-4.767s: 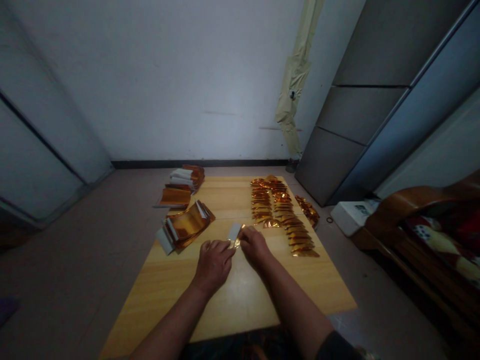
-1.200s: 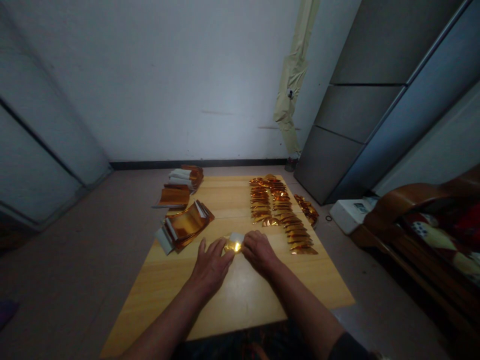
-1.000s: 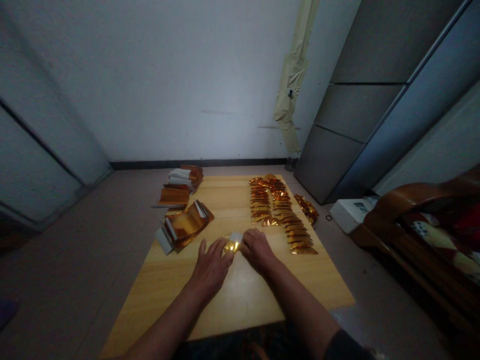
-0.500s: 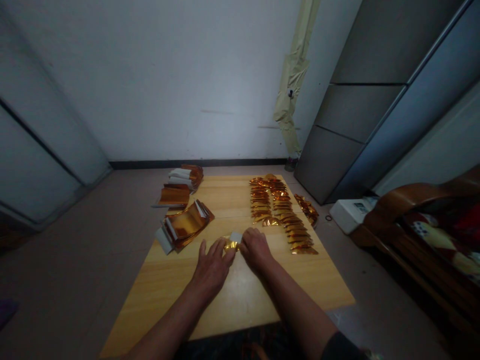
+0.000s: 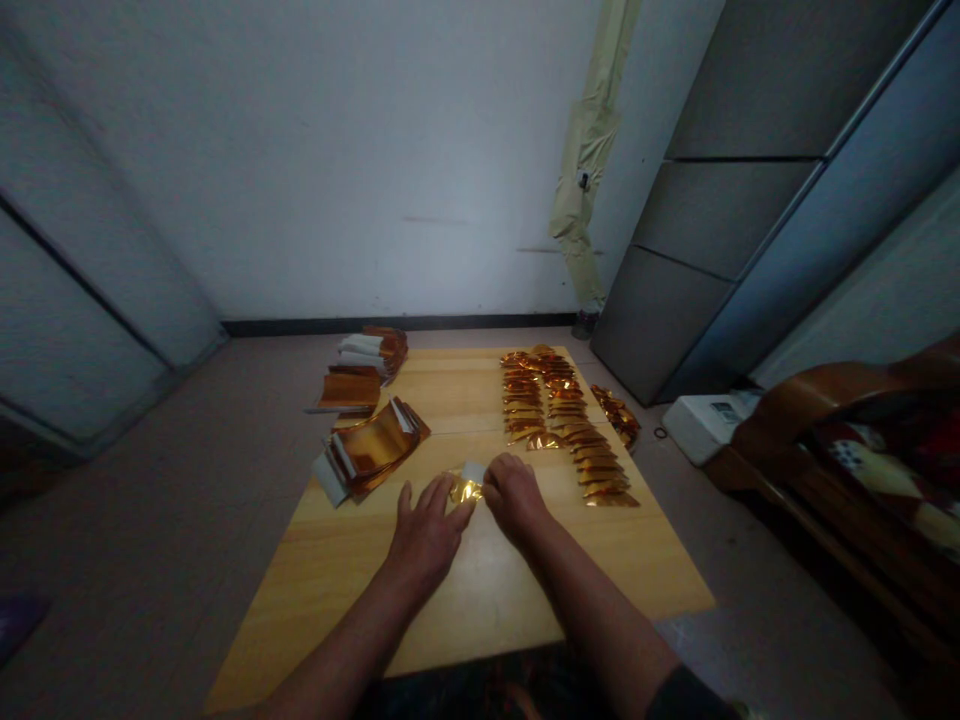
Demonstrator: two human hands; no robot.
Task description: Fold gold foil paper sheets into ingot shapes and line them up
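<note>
A small sheet of gold foil paper (image 5: 466, 490) with a pale grey patch at its far side lies on the table between my hands. My left hand (image 5: 429, 525) has its thumb and fingers on the left part of the sheet, pressing it. Curled fingers of my right hand (image 5: 516, 492) grip the sheet's right end; their tips are partly hidden. To the left is a loose stack of gold foil sheets (image 5: 375, 445) with grey-white backs. Rows of folded gold paper pieces (image 5: 523, 400) stand to the right, one row (image 5: 600, 465) reaching nearer me.
Further foil sheets (image 5: 351, 387) lie at the table's far left corner. More folded gold pieces (image 5: 616, 415) sit just past the right edge of the wooden table (image 5: 480, 620). A white box (image 5: 701, 428) and a wooden seat (image 5: 795, 420) stand at right, near a grey refrigerator (image 5: 697, 220).
Both hands stay at the gold foil paper, almost in place. A little more of its shiny surface shows between them. The whole view has shifted slightly.
</note>
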